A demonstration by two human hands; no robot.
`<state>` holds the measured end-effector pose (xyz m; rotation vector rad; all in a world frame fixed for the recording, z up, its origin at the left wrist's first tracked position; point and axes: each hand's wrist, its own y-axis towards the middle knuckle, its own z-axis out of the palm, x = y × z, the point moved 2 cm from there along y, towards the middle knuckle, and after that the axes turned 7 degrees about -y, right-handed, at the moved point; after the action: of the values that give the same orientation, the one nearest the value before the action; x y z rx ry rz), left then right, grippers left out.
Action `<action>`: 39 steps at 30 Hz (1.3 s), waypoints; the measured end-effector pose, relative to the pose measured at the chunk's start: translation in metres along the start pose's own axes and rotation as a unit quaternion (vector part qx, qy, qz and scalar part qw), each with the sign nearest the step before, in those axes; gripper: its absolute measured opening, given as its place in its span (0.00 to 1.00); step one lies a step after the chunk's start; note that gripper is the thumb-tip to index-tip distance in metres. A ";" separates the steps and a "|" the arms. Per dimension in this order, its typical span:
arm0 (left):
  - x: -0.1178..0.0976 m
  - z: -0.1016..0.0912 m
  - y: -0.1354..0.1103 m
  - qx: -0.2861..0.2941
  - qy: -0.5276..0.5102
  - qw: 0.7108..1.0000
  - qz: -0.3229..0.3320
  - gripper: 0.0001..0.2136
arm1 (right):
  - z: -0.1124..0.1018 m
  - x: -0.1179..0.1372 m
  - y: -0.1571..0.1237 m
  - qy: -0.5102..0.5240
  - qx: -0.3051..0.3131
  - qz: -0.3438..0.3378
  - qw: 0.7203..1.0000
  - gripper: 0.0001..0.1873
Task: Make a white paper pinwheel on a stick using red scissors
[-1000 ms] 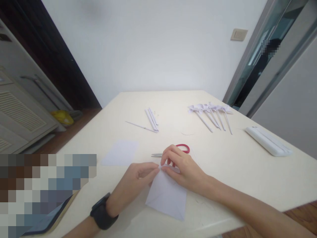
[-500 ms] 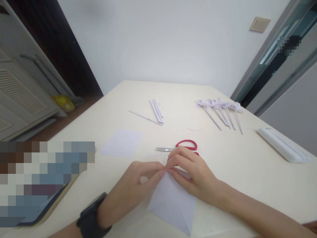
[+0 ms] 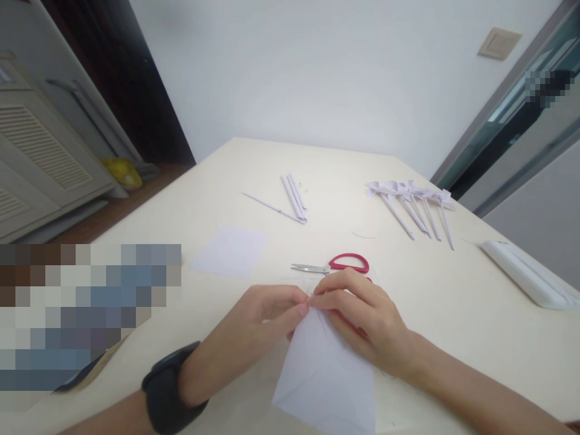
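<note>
1. Pinching the top corner of the white creased paper sheet (image 3: 326, 374) between thumb and forefinger, our left hand (image 3: 258, 326) is curling its other fingers loosely inward. A black wristband (image 3: 170, 386) is sitting on that wrist.
2. Our right hand (image 3: 362, 320) is meeting it fingertip to fingertip at the same corner. Its fingers are bent and closed on the paper's edge, and the hand is lying over the sheet's upper right part.
3. The sheet is lying flat on the cream table (image 3: 453, 302) at its near edge, spreading from our hands toward us.
4. Just beyond the right hand, the red-handled scissors (image 3: 339, 264) are lying with blades together, pointing left.
5. Against a second ago, both hands are keeping the same pinch. The scissors' handle, then half hidden behind the right fingers, is now showing clear of them, and the sheet is running off the bottom of the view.
</note>
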<state>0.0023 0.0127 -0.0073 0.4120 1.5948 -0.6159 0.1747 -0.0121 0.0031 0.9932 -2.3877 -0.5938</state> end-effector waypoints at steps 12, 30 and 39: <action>-0.003 -0.001 -0.002 -0.032 0.065 0.997 0.028 0.09 | -0.004 -0.001 0.001 0.042 0.004 0.017 0.999 0.14; -0.009 0.007 -0.006 -0.056 0.239 0.966 0.076 0.10 | -0.001 0.001 0.001 0.082 0.018 0.092 0.992 0.02; -0.011 0.009 -0.008 -0.064 0.255 0.961 0.083 0.10 | 0.001 0.003 0.001 0.086 0.018 0.100 0.991 0.03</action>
<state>0.0057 0.0020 0.0040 0.6371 2.0504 -0.2836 0.1717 -0.0134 0.0038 0.7730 -2.3150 -0.3777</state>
